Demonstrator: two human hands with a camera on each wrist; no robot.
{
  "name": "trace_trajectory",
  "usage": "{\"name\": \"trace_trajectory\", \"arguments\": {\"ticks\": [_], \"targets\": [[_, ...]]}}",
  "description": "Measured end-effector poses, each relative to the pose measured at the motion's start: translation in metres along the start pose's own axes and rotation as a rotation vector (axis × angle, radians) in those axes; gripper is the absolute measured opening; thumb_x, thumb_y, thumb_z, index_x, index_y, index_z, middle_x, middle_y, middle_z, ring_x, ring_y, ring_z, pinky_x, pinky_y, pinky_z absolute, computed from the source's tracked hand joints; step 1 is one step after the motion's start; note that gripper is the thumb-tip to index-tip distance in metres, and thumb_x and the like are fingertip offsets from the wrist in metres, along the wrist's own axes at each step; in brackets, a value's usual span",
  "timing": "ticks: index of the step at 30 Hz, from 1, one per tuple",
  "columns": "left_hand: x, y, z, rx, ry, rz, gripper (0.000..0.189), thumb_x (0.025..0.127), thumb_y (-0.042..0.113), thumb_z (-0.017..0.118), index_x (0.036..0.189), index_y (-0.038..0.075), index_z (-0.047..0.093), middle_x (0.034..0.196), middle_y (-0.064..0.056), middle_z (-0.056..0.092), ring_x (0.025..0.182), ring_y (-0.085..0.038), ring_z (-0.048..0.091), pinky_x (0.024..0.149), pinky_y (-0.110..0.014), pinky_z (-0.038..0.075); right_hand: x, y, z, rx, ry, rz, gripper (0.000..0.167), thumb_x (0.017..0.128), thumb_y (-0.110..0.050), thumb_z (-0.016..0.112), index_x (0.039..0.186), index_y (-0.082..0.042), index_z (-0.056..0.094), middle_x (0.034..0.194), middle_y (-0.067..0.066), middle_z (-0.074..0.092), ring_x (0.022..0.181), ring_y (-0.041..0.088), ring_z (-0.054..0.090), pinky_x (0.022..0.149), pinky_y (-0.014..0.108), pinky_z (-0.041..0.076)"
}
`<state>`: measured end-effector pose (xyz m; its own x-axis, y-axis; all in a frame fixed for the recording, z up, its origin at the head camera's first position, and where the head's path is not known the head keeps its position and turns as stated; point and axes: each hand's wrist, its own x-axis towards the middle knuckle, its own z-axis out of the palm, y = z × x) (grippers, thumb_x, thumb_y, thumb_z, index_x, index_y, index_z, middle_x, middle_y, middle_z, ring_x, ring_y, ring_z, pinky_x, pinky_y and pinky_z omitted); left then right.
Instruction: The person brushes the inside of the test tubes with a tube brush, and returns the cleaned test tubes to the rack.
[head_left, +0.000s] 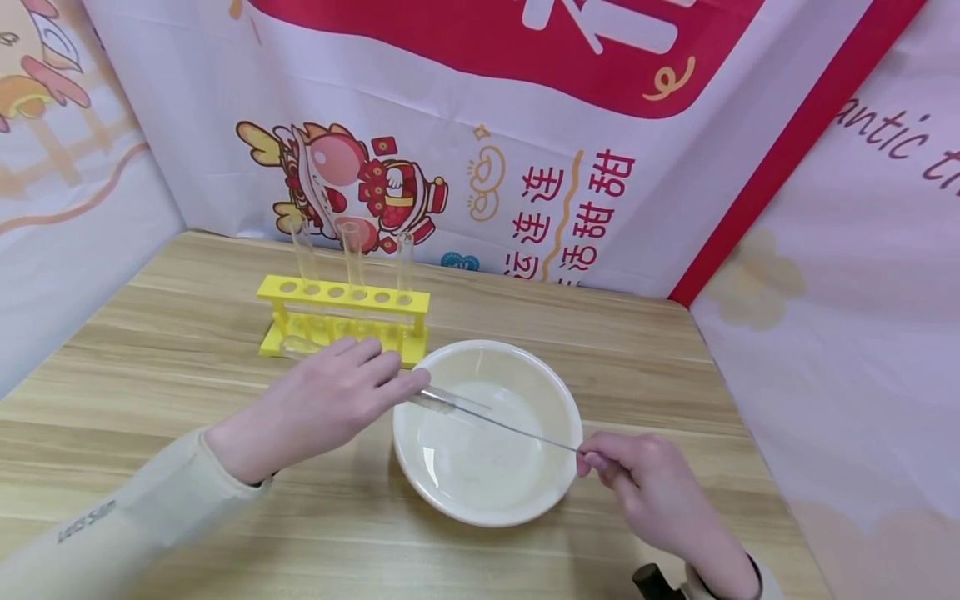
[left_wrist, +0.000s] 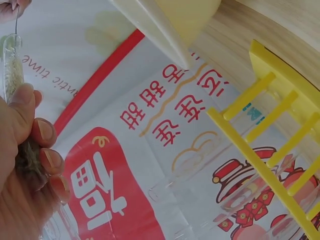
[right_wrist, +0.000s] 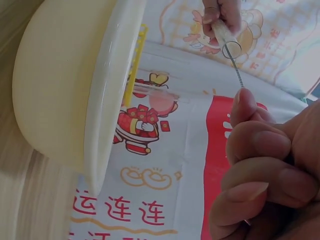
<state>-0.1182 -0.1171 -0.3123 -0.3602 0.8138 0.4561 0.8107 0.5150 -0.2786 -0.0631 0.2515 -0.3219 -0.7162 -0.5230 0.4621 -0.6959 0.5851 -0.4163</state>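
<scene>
My left hand [head_left: 318, 404] grips a clear test tube [head_left: 435, 401], tilted, its mouth over the basin [head_left: 564, 400] and its rounded end overlapping the rack in the head view. Inside the tube sits a test tube brush; its bristles [left_wrist: 15, 75] show through the glass in the left wrist view. The brush's thin twisted wire [head_left: 525, 432] runs out of the mouth to my right hand [head_left: 660, 492], which pinches its end between thumb and forefinger at the basin's right rim. The white basin holds clear liquid.
Behind the left hand stands a yellow test tube rack [head_left: 341, 292] with three clear test tubes [head_left: 352, 250] upright in it. Printed cloth [head_left: 465, 108] hangs along the back and both sides of the wooden table [head_left: 300, 533].
</scene>
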Motion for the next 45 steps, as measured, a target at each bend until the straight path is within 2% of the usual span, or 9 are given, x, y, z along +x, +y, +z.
{"name": "trace_trajectory", "arguments": {"ticks": [2, 4, 6, 10, 13, 18, 33, 39, 45], "targets": [[-0.001, -0.001, 0.001, 0.000, 0.016, 0.004, 0.027, 0.106, 0.014, 0.044, 0.122, 0.008, 0.065, 0.087, -0.006, 0.059, 0.073, -0.024, 0.049, 0.060, -0.031, 0.044, -0.001, 0.001, -0.001, 0.040, -0.022, 0.021, 0.035, 0.083, 0.014, 0.068, 0.082, -0.022, 0.067, 0.065, -0.021, 0.047, 0.058, -0.004, 0.044, 0.056, 0.012, 0.040], [-0.002, -0.002, 0.003, 0.002, 0.033, 0.007, 0.042, 0.111, 0.018, 0.026, 0.122, 0.008, 0.065, 0.087, -0.006, 0.059, 0.073, -0.024, 0.049, 0.059, -0.031, 0.044, -0.001, 0.003, -0.003, 0.080, -0.041, 0.039, 0.035, 0.085, 0.013, 0.066, 0.082, -0.022, 0.067, 0.062, -0.020, 0.041, 0.056, -0.005, 0.040, 0.053, 0.012, 0.039], [-0.003, -0.003, 0.004, 0.000, 0.043, 0.009, 0.048, 0.111, 0.019, 0.019, 0.121, 0.008, 0.065, 0.087, -0.006, 0.059, 0.073, -0.024, 0.049, 0.059, -0.031, 0.044, -0.002, 0.005, -0.004, 0.110, -0.059, 0.063, 0.035, 0.087, 0.012, 0.065, 0.082, -0.023, 0.066, 0.062, -0.020, 0.039, 0.054, -0.006, 0.037, 0.049, 0.013, 0.038], [-0.005, -0.005, 0.004, -0.010, 0.032, 0.009, 0.035, 0.109, 0.014, 0.032, 0.122, 0.008, 0.064, 0.088, -0.007, 0.059, 0.074, -0.025, 0.050, 0.060, -0.032, 0.045, -0.003, 0.008, -0.006, 0.148, -0.086, 0.106, 0.036, 0.089, 0.011, 0.063, 0.083, -0.024, 0.066, 0.062, -0.019, 0.040, 0.053, -0.005, 0.035, 0.044, 0.017, 0.036], [-0.005, -0.006, 0.004, -0.014, 0.010, 0.002, 0.025, 0.101, 0.009, 0.053, 0.123, 0.008, 0.064, 0.089, -0.007, 0.059, 0.075, -0.025, 0.051, 0.061, -0.032, 0.045, -0.004, 0.011, -0.007, 0.159, -0.097, 0.121, 0.035, 0.090, 0.010, 0.062, 0.083, -0.024, 0.066, 0.063, -0.019, 0.039, 0.053, -0.005, 0.034, 0.043, 0.018, 0.035], [-0.006, -0.007, 0.003, -0.022, -0.014, -0.010, 0.041, 0.084, 0.005, 0.076, 0.123, 0.009, 0.064, 0.089, -0.007, 0.060, 0.075, -0.025, 0.052, 0.061, -0.033, 0.046, -0.006, 0.013, -0.008, 0.173, -0.108, 0.142, 0.033, 0.092, 0.007, 0.061, 0.083, -0.024, 0.065, 0.062, -0.019, 0.038, 0.052, -0.006, 0.033, 0.042, 0.018, 0.034], [-0.010, -0.012, 0.008, -0.001, -0.051, -0.038, 0.042, 0.083, 0.004, 0.078, 0.121, 0.011, 0.063, 0.087, -0.006, 0.059, 0.074, -0.024, 0.050, 0.060, -0.030, 0.044, -0.007, 0.023, -0.009, 0.141, -0.121, 0.163, 0.034, 0.092, 0.007, 0.061, 0.082, -0.025, 0.065, 0.062, -0.020, 0.037, 0.051, -0.006, 0.033, 0.042, 0.019, 0.034], [-0.014, -0.014, 0.013, -0.002, -0.075, -0.051, 0.044, 0.082, 0.004, 0.079, 0.123, 0.011, 0.063, 0.087, -0.006, 0.060, 0.075, -0.023, 0.051, 0.060, -0.030, 0.046, -0.007, 0.031, -0.005, 0.103, -0.124, 0.162, 0.031, 0.091, 0.007, 0.063, 0.082, -0.022, 0.067, 0.063, -0.020, 0.039, 0.053, -0.004, 0.036, 0.044, 0.021, 0.037], [-0.017, -0.020, 0.020, 0.003, -0.102, -0.063, 0.047, 0.081, 0.004, 0.081, 0.124, 0.012, 0.064, 0.088, -0.005, 0.060, 0.076, -0.023, 0.051, 0.062, -0.030, 0.047, -0.014, 0.048, -0.003, 0.101, -0.159, 0.213, 0.031, 0.092, 0.007, 0.062, 0.082, -0.022, 0.067, 0.063, -0.018, 0.042, 0.055, -0.002, 0.039, 0.046, 0.023, 0.039]]}}
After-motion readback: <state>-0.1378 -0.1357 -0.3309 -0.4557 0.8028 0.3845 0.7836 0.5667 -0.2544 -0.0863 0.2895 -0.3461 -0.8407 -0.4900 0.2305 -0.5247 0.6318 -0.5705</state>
